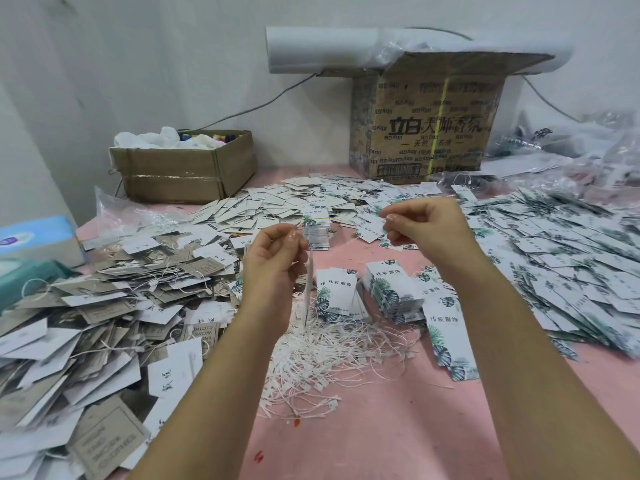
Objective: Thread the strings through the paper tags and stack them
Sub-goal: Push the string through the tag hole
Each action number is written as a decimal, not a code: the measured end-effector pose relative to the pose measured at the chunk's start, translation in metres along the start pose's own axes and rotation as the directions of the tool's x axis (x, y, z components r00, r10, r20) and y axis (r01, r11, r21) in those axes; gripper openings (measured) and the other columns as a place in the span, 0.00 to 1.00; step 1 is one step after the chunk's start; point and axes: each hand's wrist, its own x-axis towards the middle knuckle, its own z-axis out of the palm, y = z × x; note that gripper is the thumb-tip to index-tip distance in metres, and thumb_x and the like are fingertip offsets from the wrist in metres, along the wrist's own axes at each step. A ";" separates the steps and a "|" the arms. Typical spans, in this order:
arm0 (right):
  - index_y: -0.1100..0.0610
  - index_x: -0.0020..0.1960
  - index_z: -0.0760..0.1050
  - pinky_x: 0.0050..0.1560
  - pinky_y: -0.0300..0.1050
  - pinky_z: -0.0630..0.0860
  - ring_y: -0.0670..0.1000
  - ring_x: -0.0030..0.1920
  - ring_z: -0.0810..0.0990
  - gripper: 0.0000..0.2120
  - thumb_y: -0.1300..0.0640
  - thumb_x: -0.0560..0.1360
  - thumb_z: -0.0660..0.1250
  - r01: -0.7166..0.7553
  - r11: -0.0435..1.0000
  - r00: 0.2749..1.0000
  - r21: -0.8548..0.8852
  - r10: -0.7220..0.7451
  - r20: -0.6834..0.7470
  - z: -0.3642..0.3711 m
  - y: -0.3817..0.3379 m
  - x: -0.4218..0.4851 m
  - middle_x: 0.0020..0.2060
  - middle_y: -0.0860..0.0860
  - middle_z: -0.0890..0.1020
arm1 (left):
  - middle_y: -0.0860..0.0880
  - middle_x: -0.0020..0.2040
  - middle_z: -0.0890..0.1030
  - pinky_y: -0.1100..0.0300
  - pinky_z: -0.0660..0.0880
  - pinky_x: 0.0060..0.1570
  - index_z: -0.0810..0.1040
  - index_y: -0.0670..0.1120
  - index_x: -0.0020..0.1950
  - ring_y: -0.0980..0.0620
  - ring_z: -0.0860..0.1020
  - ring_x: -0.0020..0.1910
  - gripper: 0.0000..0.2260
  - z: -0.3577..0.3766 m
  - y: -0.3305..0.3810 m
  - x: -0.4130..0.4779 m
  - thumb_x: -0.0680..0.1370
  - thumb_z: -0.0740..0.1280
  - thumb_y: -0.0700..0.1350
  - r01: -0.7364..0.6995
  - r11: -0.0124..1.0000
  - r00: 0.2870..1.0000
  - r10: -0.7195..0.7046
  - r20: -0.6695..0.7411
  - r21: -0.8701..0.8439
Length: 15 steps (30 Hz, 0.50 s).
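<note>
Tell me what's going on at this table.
A person is stringing hang tags. The left hand pinches a white paper tag hanging edge-on, and the right hand pinches a thin string drawn toward it. Whether it is through the hole cannot be seen. Loose strings lie heaped on the pink table, beside small stacks of leaf-print tags.
</note>
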 end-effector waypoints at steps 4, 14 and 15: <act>0.60 0.43 0.78 0.32 0.38 0.79 0.46 0.26 0.80 0.08 0.71 0.72 0.67 0.046 0.999 0.995 0.026 -0.048 0.087 0.007 -0.007 -0.004 0.27 0.50 0.81 | 0.55 0.33 0.80 0.64 0.68 0.34 0.73 0.47 0.47 0.57 0.74 0.32 0.09 0.004 -0.001 -0.005 0.78 0.61 0.33 -0.031 0.973 0.991 0.000 0.132 0.228; 0.59 0.39 0.80 0.30 0.34 0.74 0.40 0.25 0.74 0.05 0.68 0.69 0.71 0.211 0.959 0.940 -0.188 -0.147 0.308 0.024 -0.011 -0.008 0.26 0.48 0.78 | 0.54 0.31 0.80 0.71 0.69 0.32 0.69 0.46 0.45 0.62 0.75 0.30 0.07 0.018 0.002 -0.015 0.78 0.62 0.34 -0.148 0.934 0.952 0.045 0.302 0.326; 0.62 0.41 0.81 0.30 0.34 0.73 0.40 0.25 0.74 0.03 0.68 0.70 0.71 0.217 0.958 0.935 -0.188 -0.149 0.321 0.024 -0.011 -0.008 0.27 0.50 0.78 | 0.54 0.31 0.80 0.72 0.70 0.32 0.69 0.46 0.45 0.62 0.75 0.30 0.07 0.019 0.002 -0.015 0.78 0.63 0.35 -0.156 0.933 0.951 0.054 0.304 0.324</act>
